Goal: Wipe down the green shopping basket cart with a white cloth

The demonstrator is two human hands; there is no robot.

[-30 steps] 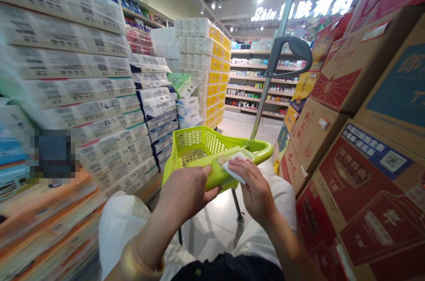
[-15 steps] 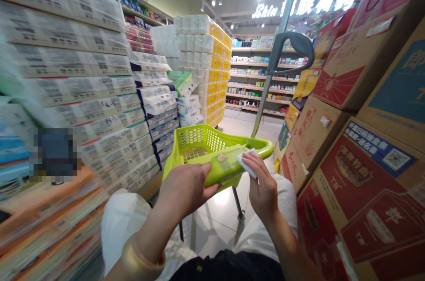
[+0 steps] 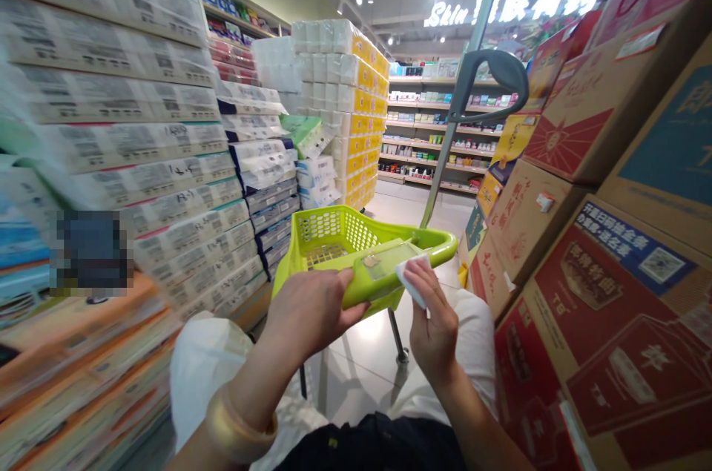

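A lime-green shopping basket [image 3: 348, 234] with perforated walls stands tilted in front of my knees. My left hand [image 3: 314, 308] is wrapped round the left part of its wide front rim, thumb underneath. Set into that rim is a clear label window [image 3: 383, 261]. My right hand [image 3: 437, 319] presses a folded white tissue [image 3: 412, 280] against the rim just right of the window. Behind the basket a metal pole with a grey loop handle [image 3: 459, 89] rises steeply. The basket's wheels are partly visible below.
Stacked packs of paper tissue [image 3: 150, 85] form a wall at left, with orange packs [image 3: 83, 360] lower down. Cardboard cartons [image 3: 612, 308] are piled close on the right. Farther back stand bundled toilet rolls [image 3: 339, 100] and shelves of small goods [image 3: 428, 133].
My right hand has shifted slightly left and down with the tissue along the basket rim. My left hand keeps its hold, and the basket has stayed in place.
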